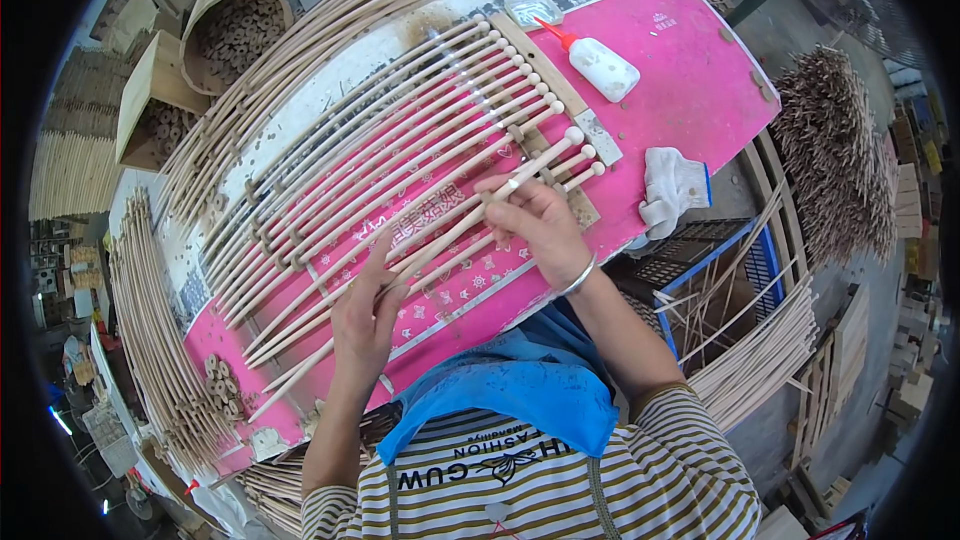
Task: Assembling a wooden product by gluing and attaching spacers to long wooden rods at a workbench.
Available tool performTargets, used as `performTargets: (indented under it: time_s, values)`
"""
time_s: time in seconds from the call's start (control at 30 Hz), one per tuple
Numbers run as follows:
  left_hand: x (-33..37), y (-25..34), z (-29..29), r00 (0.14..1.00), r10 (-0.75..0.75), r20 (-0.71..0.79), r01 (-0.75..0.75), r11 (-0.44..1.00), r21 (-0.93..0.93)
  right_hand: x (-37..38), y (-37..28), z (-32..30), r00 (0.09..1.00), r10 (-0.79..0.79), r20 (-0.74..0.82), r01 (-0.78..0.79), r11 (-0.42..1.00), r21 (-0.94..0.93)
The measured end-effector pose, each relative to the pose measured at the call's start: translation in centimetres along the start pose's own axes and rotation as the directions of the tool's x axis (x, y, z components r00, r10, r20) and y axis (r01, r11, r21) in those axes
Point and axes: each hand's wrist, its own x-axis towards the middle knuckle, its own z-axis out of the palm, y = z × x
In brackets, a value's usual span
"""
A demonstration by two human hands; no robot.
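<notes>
Several pale wooden rods (370, 147) with ball ends lie side by side across a pink printed sheet (690, 70). Their ball ends point to the upper right, near a wooden strip (540, 65). My right hand (545, 230) is closed in a pinch on a rod (545, 155) a little below its ball end. A small brown wooden ring (487, 197) shows at its fingertips. My left hand (365, 315) reaches over the same rods lower down, index finger stretched out and thumb apart, touching or very near them. Small brown rings (262, 235) sit on some rods towards their left ends.
A white glue bottle (605, 70) with a red nozzle lies beyond the rods. A white glove (672, 190) rests at the right edge, above a blue-rimmed crate (765, 260). At left stand a round tub (235, 25) and wooden box (150, 105) of rings, plus rod bundles (150, 330).
</notes>
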Motion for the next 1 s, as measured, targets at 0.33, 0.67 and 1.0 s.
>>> performTargets:
  time_s: [0.33, 0.67, 1.0]
  values:
    - [0.5, 0.4, -0.2, 1.0, 0.019, -0.007, -0.019, 1.0, -0.017, 0.1, -1.2, -2.1, 0.987, 0.018, -0.158, -0.048, 0.981, -0.186]
    - [1.1, -0.1, 0.5, 0.999, 0.043, -0.007, -0.043, 0.999, -0.005, -1.0, -1.4, -3.1, 0.983, 0.041, -0.181, -0.074, 0.981, -0.18]
    - [2.1, -0.7, 1.4, 0.996, 0.086, -0.013, -0.086, 0.996, 0.04, -1.1, -1.4, -4.1, 0.972, -0.05, -0.229, 0.001, 0.977, -0.212]
